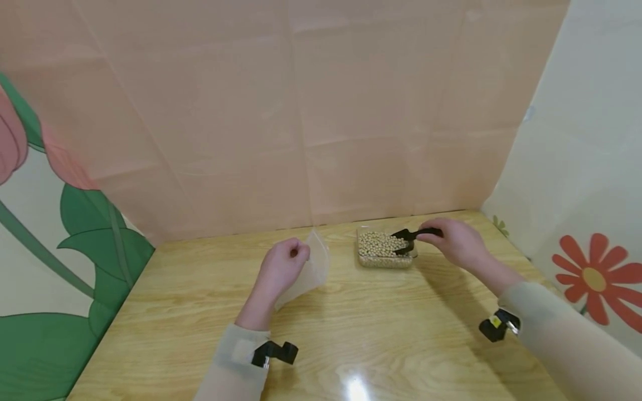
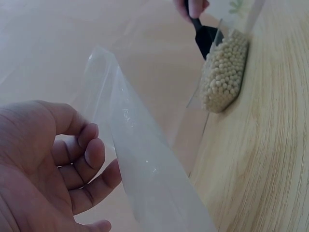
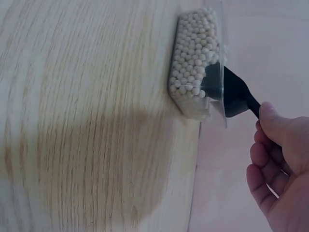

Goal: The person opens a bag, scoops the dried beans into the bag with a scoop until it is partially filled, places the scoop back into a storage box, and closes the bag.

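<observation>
My left hand (image 1: pixel 282 264) pinches the edge of a translucent plastic bag (image 1: pixel 313 262), which hangs above the table; in the left wrist view the bag (image 2: pixel 145 154) spreads out beside curled fingers. A clear plastic box (image 1: pixel 385 262) full of small round cream beads (image 1: pixel 378 244) stands toward the back of the table. My right hand (image 1: pixel 455 240) grips the handle of a black scoop (image 1: pixel 408 234) from the box's right side. In the right wrist view, the blade of the scoop (image 3: pixel 234 92) is partly sunk among the beads, so its tip is hidden.
The wood-grain table (image 1: pixel 200 312) meets a pinkish sheet (image 1: pixel 301 111) hung along its back edge. A white wall with a red flower (image 1: pixel 594 278) stands at the right, and a panel with green leaves (image 1: pixel 95 245) at the left.
</observation>
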Action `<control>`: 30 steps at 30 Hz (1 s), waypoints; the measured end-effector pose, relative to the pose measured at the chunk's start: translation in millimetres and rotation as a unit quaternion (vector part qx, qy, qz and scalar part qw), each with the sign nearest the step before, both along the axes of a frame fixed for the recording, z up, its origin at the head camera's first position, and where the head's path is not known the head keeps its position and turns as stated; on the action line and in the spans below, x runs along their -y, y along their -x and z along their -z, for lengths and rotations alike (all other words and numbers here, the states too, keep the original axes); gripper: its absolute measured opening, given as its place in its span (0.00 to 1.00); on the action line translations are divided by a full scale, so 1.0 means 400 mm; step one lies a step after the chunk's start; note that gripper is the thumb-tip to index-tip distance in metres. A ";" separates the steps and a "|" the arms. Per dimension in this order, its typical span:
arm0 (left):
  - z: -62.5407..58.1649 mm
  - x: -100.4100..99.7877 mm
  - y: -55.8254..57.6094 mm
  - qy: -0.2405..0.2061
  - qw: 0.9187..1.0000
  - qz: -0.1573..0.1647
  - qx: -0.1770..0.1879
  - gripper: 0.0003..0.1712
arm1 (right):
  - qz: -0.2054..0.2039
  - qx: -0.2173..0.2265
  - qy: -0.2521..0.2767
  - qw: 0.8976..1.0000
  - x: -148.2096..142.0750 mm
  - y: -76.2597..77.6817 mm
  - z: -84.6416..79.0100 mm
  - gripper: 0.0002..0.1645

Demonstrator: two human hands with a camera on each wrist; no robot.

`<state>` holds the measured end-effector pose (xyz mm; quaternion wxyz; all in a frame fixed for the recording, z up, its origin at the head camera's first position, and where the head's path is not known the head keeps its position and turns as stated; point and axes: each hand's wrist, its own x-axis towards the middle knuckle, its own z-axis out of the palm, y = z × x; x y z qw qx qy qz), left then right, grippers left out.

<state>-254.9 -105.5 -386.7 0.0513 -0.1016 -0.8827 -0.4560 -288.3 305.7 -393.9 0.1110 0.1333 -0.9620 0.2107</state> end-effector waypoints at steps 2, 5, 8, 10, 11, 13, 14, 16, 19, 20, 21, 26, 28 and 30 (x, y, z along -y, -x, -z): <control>-0.001 0.000 0.000 0.000 1.000 0.000 -0.001 0.14 | 0.006 0.005 0.014 1.000 -0.005 -0.002 0.001 0.22; -0.001 -0.001 0.001 0.001 1.000 0.001 -0.003 0.14 | 0.011 0.015 0.038 0.999 -0.014 -0.006 0.005 0.23; -0.001 -0.003 0.001 0.002 1.000 0.004 -0.005 0.13 | 0.016 0.023 0.062 0.998 -0.020 -0.012 0.012 0.24; 0.000 -0.003 0.001 0.001 1.000 0.006 -0.005 0.14 | 0.021 0.031 0.078 0.996 -0.025 -0.016 0.018 0.25; 0.000 -0.004 0.001 0.000 1.000 0.007 -0.004 0.14 | 0.024 0.036 0.086 0.995 -0.027 -0.017 0.021 0.26; 0.001 -0.004 0.000 -0.002 1.000 0.009 -0.001 0.14 | 0.031 0.049 0.104 0.993 -0.031 -0.019 0.027 0.27; 0.002 -0.005 0.000 -0.003 1.000 0.010 0.000 0.14 | 0.035 0.056 0.112 0.991 -0.033 -0.020 0.030 0.28; 0.001 -0.009 0.000 -0.004 1.000 0.009 0.002 0.14 | 0.045 0.070 0.127 0.988 -0.039 -0.021 0.037 0.31; 0.001 -0.015 0.002 -0.003 1.000 0.008 0.000 0.13 | 0.058 0.093 0.152 0.982 -0.045 -0.023 0.048 0.35; 0.002 -0.017 0.003 -0.002 1.000 0.007 0.000 0.13 | 0.061 0.098 0.160 0.980 -0.047 -0.024 0.051 0.36; 0.002 -0.019 0.003 -0.001 1.000 0.008 0.000 0.13 | 0.065 0.105 0.167 0.978 -0.049 -0.025 0.054 0.38; 0.005 -0.032 0.004 0.003 1.000 0.008 0.001 0.13 | 0.075 0.143 0.221 0.962 -0.054 -0.030 0.072 0.43; 0.005 -0.037 0.004 0.002 1.000 0.008 0.000 0.13 | 0.076 0.154 0.244 0.955 -0.056 -0.031 0.079 0.43; 0.005 -0.041 0.004 0.000 1.000 0.009 -0.001 0.13 | 0.076 0.162 0.264 0.948 -0.058 -0.033 0.084 0.43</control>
